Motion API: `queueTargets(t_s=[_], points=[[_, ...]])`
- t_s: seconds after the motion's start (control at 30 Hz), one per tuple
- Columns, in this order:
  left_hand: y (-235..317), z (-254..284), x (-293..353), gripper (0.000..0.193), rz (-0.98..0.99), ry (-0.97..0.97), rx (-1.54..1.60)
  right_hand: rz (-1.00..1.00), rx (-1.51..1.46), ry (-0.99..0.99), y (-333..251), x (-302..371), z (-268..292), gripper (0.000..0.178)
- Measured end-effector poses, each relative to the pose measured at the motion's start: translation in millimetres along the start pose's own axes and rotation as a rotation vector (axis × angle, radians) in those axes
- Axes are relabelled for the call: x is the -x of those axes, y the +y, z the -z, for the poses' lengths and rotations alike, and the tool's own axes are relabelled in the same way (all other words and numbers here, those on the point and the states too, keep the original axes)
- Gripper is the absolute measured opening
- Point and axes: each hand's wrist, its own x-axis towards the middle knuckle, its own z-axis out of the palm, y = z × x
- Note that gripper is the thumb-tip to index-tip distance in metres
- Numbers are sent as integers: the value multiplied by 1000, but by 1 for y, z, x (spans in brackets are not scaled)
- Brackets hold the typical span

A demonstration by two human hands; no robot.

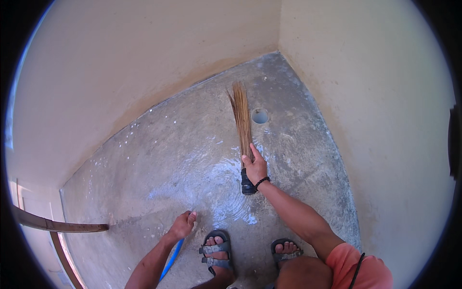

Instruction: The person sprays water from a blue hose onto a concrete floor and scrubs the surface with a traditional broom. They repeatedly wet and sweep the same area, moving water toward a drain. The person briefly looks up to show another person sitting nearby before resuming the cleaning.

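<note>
A stick broom [241,113] made of thin brown twigs, its butt bound in black, is gripped by my right hand [256,166] just above the binding. Its bristles point away from me, their tips beside a round drain hole [260,115]. Low on the left, my left hand [183,224] is closed around a blue hose [172,260]. The hose's end is hidden in the fingers. Rippling water [221,185] spreads over the concrete floor between my hands.
Beige walls [159,43] meet in a far corner, with the concrete floor [308,144] running up to them. At the left a curved brown bar [62,225] juts in. My sandalled feet [216,248] stand on the floor near the lower edge.
</note>
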Motion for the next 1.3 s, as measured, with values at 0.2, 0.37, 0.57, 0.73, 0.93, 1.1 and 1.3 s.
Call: queueTargets(t_s=[0.2,0.37,0.57,0.73,0.93,1.1,1.3], points=[[-5,2,2,61,11,5,23,108,-42,-27,-32,28,-14,60],[0,3,1,60,-8,-7,18,35,-42,-35,-2,-13,4,59],[-2,2,6,55,21,3,76,63,-236,184,9,21,-10,63],[-6,9,-4,52,18,-1,25,190,52,158,-23,-56,-10,57],[-15,2,-5,50,-39,4,28,57,-236,208,15,-30,-6,59],[-5,3,-2,51,6,-15,59,-44,-380,17,-31,46,48,68],[-6,8,0,52,-9,-5,29,179,511,22,-67,-56,169,75]])
